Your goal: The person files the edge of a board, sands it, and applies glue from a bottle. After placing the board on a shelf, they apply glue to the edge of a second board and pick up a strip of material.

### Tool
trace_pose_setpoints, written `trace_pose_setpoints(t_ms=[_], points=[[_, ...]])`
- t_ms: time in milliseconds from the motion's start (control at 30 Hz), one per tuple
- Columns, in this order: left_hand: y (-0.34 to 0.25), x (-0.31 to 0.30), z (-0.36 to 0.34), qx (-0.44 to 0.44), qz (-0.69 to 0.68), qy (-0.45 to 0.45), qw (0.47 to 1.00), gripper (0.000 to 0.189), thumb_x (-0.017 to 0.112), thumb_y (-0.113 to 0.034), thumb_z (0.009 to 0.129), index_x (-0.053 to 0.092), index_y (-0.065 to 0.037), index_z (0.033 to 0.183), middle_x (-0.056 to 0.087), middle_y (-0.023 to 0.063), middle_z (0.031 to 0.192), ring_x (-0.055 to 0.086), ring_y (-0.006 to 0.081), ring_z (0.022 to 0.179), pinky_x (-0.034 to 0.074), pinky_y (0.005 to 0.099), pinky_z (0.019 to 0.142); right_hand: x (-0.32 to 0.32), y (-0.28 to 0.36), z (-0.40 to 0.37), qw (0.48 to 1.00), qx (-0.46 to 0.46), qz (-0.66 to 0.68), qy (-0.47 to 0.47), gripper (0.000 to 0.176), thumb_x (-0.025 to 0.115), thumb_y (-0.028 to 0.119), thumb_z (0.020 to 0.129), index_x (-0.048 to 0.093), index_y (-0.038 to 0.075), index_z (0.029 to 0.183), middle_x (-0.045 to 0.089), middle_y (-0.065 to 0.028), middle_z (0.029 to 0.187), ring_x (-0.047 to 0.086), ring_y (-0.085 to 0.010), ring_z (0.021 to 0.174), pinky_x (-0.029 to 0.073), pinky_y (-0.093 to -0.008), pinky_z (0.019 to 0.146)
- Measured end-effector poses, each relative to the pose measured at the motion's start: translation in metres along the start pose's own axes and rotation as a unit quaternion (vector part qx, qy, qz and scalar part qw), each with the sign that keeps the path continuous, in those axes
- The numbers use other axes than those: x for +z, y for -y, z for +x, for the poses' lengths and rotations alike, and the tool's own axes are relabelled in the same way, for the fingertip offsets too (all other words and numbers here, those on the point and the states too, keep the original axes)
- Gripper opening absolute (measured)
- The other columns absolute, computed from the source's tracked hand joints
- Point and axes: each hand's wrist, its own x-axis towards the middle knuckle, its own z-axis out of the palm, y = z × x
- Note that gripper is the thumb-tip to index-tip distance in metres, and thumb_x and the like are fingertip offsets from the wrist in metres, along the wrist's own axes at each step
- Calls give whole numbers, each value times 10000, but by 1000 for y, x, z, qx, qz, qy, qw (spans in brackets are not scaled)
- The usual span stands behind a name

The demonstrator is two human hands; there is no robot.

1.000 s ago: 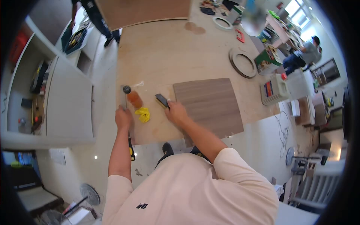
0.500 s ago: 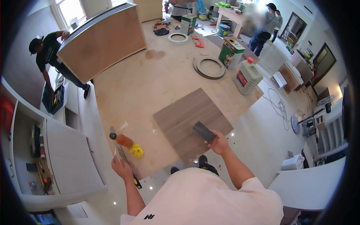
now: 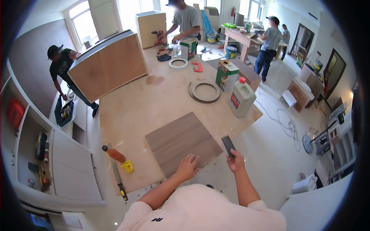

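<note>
A square wood-grain board (image 3: pixel 181 138) lies flat near the front edge of the plywood-topped table. My left hand (image 3: pixel 188 166) rests on the board's near edge, fingers extended and nothing in them. Just off the board's right corner, my right hand (image 3: pixel 236 161) grips a dark sanding block (image 3: pixel 228 146), tilted with its far end up. To the left, a long flat file (image 3: pixel 116 173) with a yellow-and-black handle lies along the table edge. Beside it are an orange bottle (image 3: pixel 115 154) with a dark cap and a crumpled yellow cloth (image 3: pixel 127 166).
Rolls of edge banding (image 3: pixel 205 91), a white jug (image 3: pixel 243 98), metal cans (image 3: pixel 226 76) and a red clamp (image 3: pixel 197 67) stand farther back. A large wooden cabinet box (image 3: pixel 110 67) sits at the back left. Several people work around the room; a cable (image 3: pixel 287 125) lies on the floor.
My left hand has moved right from beside the file onto the board. My right hand has shifted the sanding block off the board to the right. The view has tilted up.
</note>
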Motion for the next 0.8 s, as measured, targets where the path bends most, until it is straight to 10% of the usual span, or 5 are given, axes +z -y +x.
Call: trace_pose_setpoints(t_ms=[267, 500, 700, 800], points=[[-36, 95, 71, -69, 214, 3, 974, 643, 454, -141, 952, 255, -126, 1564, 238, 185, 1610, 198, 385, 1498, 159, 605, 1182, -169, 62, -37, 984, -7, 77, -163, 216, 703, 125, 827, 567, 159, 991, 580, -10, 767, 584, -161, 586, 459, -260, 469], [-36, 103, 76, -92, 248, -9, 964, 642, 495, -110, 931, 290, -66, 1537, 286, 231, 1571, 265, 447, 1452, 241, 575, 1164, -227, 106, -33, 976, -23, 131, -173, 193, 667, 128, 821, 573, 154, 988, 557, -12, 759, 533, -158, 588, 425, -294, 513], [-101, -84, 104, -165, 171, 43, 970, 353, 528, -111, 902, 561, -4, 1236, 629, 238, 1213, 603, 392, 1147, 515, 467, 923, -225, 115, 1, 989, -19, 131, -67, 243, 582, 111, 864, 565, 64, 1102, 641, -78, 914, 624, -224, 776, 503, -350, 646], [-84, -151, 123, -211, 256, -71, 941, 278, 582, -225, 915, 623, -51, 1127, 702, 181, 978, 671, 368, 981, 537, 484, 833, -199, 114, 8, 993, -9, 117, -31, 346, 548, 101, 881, 535, 2, 1213, 655, -152, 1084, 660, -290, 935, 546, -397, 754]])
